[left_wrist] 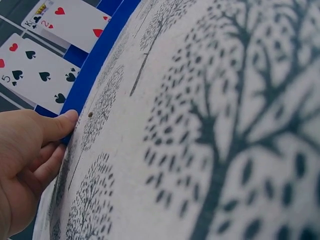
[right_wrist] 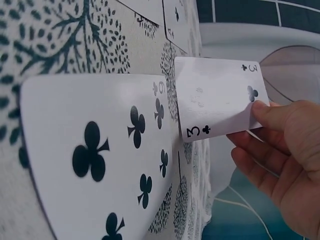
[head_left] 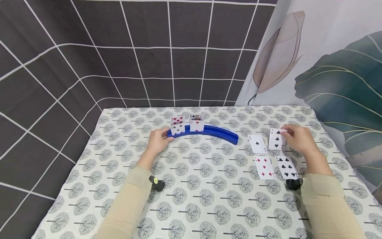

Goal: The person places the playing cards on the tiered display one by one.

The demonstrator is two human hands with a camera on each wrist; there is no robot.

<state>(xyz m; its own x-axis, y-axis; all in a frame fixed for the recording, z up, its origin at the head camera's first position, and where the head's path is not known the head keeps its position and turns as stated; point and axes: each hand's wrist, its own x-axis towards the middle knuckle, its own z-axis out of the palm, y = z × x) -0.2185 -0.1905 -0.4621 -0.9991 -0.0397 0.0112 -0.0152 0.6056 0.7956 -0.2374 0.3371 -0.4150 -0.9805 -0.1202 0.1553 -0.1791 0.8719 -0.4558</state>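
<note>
Left hand [head_left: 157,141]: resting on the table at the left end of the blue curved card rack [head_left: 209,132]. In the left wrist view the thumb is pressing against the rack's blue edge and the other fingers are curling loosely beneath it; whether they are closing round the rack, the frames are not showing.

Blue curved card rack: lying on the tree-patterned tablecloth [head_left: 209,192] towards the far middle of the table, arching from the left hand out to the right.

Cards standing in the rack: 2 at its left part. One is a 5 of spades [left_wrist: 37,75], with a red heart card partly showing behind it. Just to its right is standing a 2 of hearts [left_wrist: 80,22], with a king partly showing behind that.

Right hand [head_left: 299,139]: pinching the 3 of clubs [right_wrist: 220,102] by one corner between thumb and fingers. The card is tilting up off the cloth, its free edge near the cards lying beside it.

Cards lying face up on the cloth near the right hand: an ace of spades [head_left: 257,143] just left of the held card; a 4 of diamonds [head_left: 264,167] nearer the person; a 6 of clubs [head_left: 286,167] to the right of the 4, just below the right hand.

Sleeves: both forearms are wearing beige sleeves [head_left: 128,205].

Backdrop: a dark grid-patterned cloth [head_left: 119,56] is hanging behind and to the left; a leaf-print curtain [head_left: 334,66] is hanging at the right.
</note>
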